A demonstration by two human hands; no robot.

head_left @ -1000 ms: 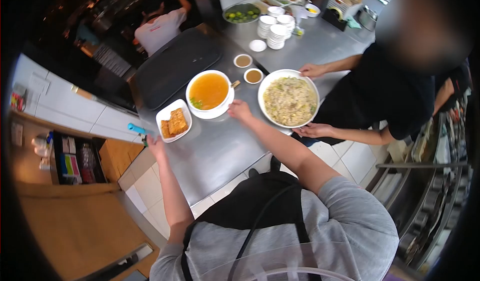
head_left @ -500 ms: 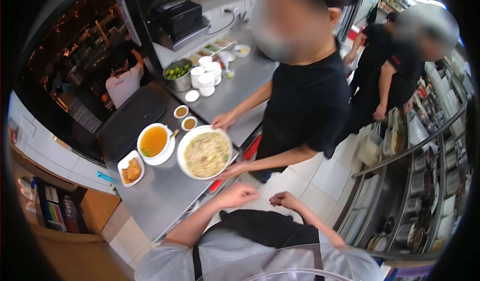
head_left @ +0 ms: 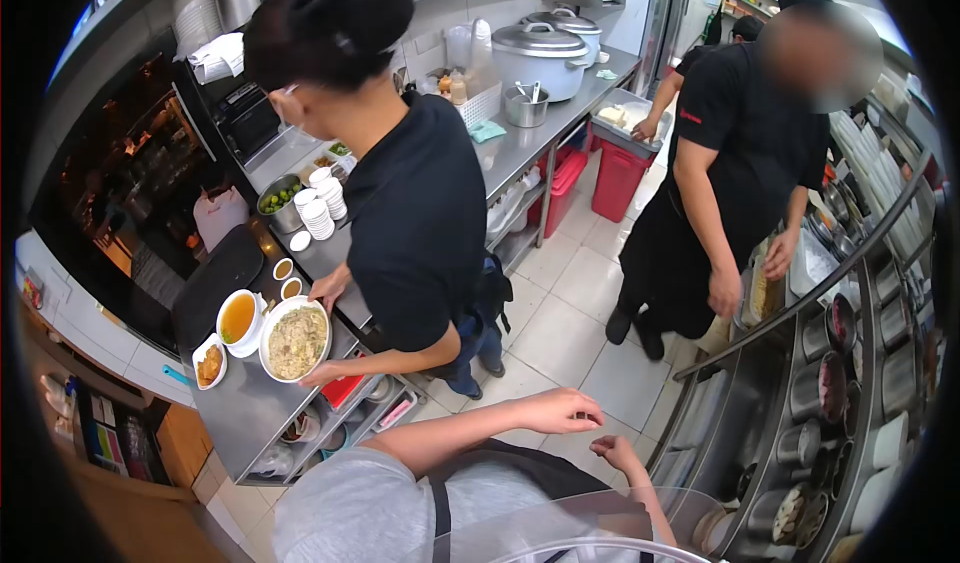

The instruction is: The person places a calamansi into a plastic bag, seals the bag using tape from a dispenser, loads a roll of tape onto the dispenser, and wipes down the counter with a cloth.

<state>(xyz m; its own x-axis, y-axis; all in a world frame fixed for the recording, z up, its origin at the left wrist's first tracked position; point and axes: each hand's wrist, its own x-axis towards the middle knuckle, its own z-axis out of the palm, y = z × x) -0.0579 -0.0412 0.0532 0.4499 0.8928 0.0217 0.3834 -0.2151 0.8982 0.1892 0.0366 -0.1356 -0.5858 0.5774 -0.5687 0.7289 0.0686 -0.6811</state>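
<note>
My left hand (head_left: 562,411) hangs in front of my apron with its fingers loosely bent, holding nothing. Close by on the right, my right hand (head_left: 616,452) is also empty, its fingers slightly curled and a little apart. Neither touches anything. A co-worker in black (head_left: 420,213) leans over the steel counter (head_left: 255,418) with both hands on a large white bowl of a pale rice-like dish (head_left: 297,343). Beside it are a bowl of orange soup (head_left: 238,319), a dish of fried pieces (head_left: 209,365) and two small sauce cups (head_left: 283,269).
A second co-worker (head_left: 735,153) stands at the right beside the rail and the shelves of pans (head_left: 800,443). Stacked white cups (head_left: 318,213) and a pot of green limes (head_left: 281,195) stand behind the bowls. Large lidded pots (head_left: 540,63) and a red bin (head_left: 622,183) are farther back.
My view has swung to the right, and both my hands have shifted with it. The near co-worker now bends over the counter, still holding the large bowl. The second co-worker appears closer.
</note>
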